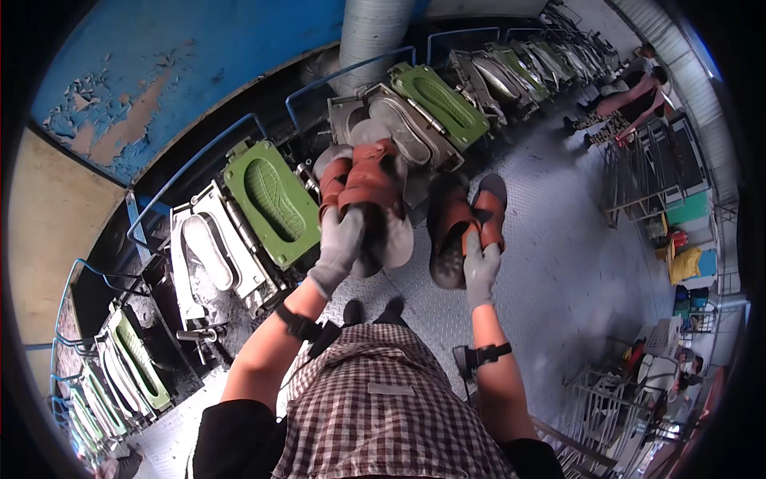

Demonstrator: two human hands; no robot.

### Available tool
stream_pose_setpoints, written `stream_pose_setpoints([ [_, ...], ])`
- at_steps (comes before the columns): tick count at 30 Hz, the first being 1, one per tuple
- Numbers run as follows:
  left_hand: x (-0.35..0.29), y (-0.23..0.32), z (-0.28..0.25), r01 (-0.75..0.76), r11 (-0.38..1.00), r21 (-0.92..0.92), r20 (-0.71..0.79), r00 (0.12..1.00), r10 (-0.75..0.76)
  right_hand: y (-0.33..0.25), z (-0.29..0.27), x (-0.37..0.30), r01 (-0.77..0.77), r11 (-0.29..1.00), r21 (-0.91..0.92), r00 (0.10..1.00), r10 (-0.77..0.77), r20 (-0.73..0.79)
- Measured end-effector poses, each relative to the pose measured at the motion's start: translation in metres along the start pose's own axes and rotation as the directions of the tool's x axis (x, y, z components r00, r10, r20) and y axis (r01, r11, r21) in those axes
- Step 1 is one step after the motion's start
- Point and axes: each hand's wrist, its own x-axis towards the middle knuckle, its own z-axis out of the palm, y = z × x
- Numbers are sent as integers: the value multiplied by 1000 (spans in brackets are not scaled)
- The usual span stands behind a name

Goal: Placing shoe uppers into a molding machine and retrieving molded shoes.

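My left hand (341, 246), in a grey glove, grips reddish-brown sandals (372, 182) with wide straps. They are held up over the edge of a row of moulds, and motion blurs their outline. Pale grey, foot-shaped pieces show around them; I cannot tell whether these are attached. Toward the right, my gloved right hand (481, 270) is closed on a pair of brown sandals (448, 270) with dark soles, held above the floor. Nearest the left hand is a green sole mould (275, 199). Another green mould (440, 105) lies beyond the sandals, beside an opened grey mould (399, 128).
More moulds (207, 251) curve along the left and far side, behind blue rails (199, 160). A large pipe (373, 40) rises at the back. Patterned metal flooring (558, 239) lies to the right. People (630, 104) are at the far right, near metal racks (646, 172).
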Motion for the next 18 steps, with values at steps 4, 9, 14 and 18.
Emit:
stream_pose_setpoints([
  [4,91,-29,67,36,964,-263,21,999,-32,5,47,132,15,989,-147,998,-5,68],
  [9,167,-4,184,-42,993,109,-140,989,57,38,90,303,195,974,-113,977,-183,110],
  [14,239,-25,177,163,962,218,-127,982,-138,-13,144,338,-387,886,255,858,245,452],
  [18,221,-19,159,167,978,-125,-118,976,-182,5,157,284,204,948,245,917,-272,291],
])
